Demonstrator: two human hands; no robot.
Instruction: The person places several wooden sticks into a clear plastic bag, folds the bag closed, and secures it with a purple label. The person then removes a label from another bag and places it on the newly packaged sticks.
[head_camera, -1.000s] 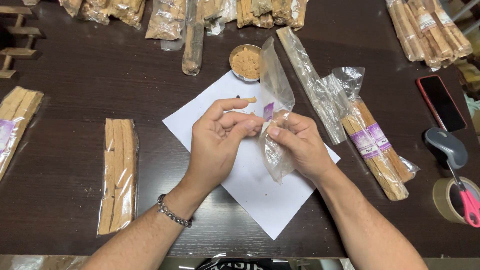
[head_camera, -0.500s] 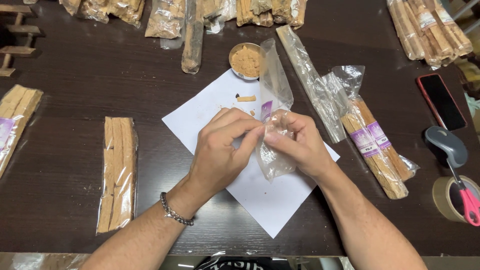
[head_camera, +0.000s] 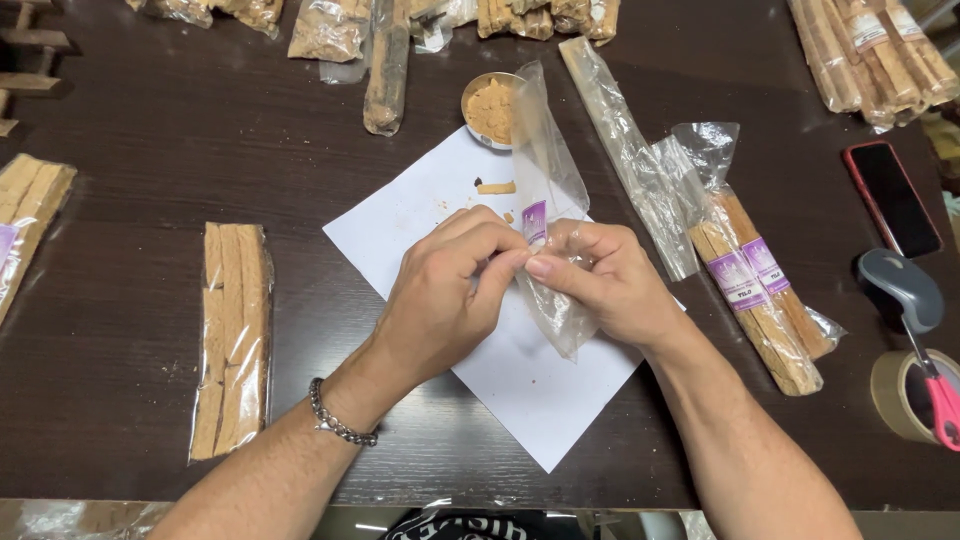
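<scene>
two hands closing on one clear bag

several filled bags of wood sticks already lie about the bench (head_camera: 150, 330): one flat packet of sticks (head_camera: 232, 335) at the left, and a labelled pair of packets (head_camera: 760, 300) at the right. judging from that, some packing is done, while the clear bag (head_camera: 550, 200) in hand looks empty and unsealed.

left hand (head_camera: 440, 300) pinches the bag's edge beside its purple label (head_camera: 535, 222), thumb and fingers pressed together. right hand (head_camera: 600, 280) grips the same bag from the other side, fingers curled over the crumpled plastic. the bag stands up over the white paper sheet (head_camera: 520, 390), its top near the small dish of powder (head_camera: 490, 105).

against the frame a second ago, the hands sit closer together and lower on the bag. a small wood chip (head_camera: 497, 187) lies in the same spot on the paper.
</scene>
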